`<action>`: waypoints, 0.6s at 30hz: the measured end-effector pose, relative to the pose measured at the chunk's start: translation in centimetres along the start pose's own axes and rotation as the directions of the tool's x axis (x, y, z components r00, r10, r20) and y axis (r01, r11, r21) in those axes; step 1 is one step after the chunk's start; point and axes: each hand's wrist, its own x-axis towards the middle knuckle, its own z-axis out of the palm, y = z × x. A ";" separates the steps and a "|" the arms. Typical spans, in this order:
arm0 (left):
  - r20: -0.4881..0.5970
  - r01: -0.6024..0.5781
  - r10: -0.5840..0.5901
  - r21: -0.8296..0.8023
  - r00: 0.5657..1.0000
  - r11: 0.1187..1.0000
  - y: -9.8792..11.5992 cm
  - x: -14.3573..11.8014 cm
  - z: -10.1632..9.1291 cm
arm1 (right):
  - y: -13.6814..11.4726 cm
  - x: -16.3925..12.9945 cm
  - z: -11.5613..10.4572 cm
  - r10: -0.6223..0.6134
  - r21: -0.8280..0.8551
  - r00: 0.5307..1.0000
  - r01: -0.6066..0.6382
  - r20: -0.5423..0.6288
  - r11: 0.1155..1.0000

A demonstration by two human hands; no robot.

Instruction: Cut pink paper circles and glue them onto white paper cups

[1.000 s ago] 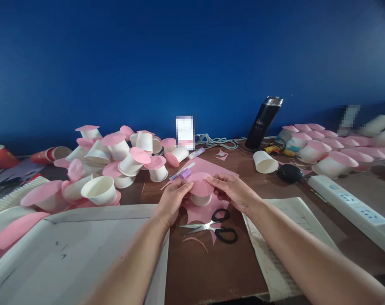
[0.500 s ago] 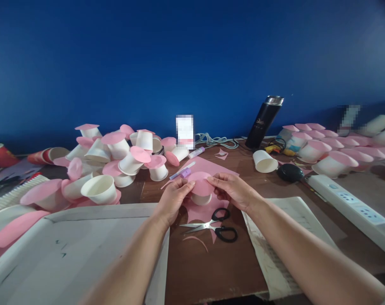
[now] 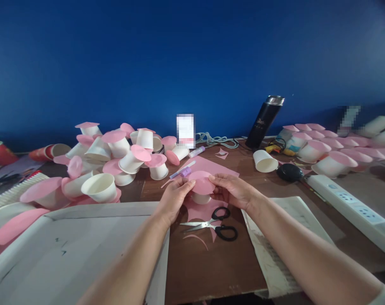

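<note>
A round pink paper disc (image 3: 202,183) lies across the end of a white paper cup (image 3: 201,198) in front of me. My left hand (image 3: 176,197) pinches the disc's left edge with the thumb on top. On the opposite edge, my right hand (image 3: 232,190) grips the disc between thumb and fingers. Just nearer to me, scissors (image 3: 214,224) with black handles lie with blades slightly apart. A curved pink paper strip (image 3: 197,240) rests below them. Behind the hands are a pink sheet (image 3: 216,166) and a purple cap (image 3: 185,172).
Several cups with pink discs (image 3: 116,144) pile up at left; more (image 3: 335,159) stand at right. A black flask (image 3: 264,122), a tipped cup (image 3: 265,161) and a power strip (image 3: 351,214) are on the right. A white box lid (image 3: 100,245) lies front left.
Both hands stay on the disc and cup with hardly any motion. The right thumb has shifted very slightly along the disc's edge.
</note>
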 end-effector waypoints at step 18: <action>-0.014 0.014 -0.014 0.007 1.000 1.000 -0.1 0.0 0.2 | 0.3 0.2 -0.2 0.012 0.039 0.998 -0.014 0.059 0.999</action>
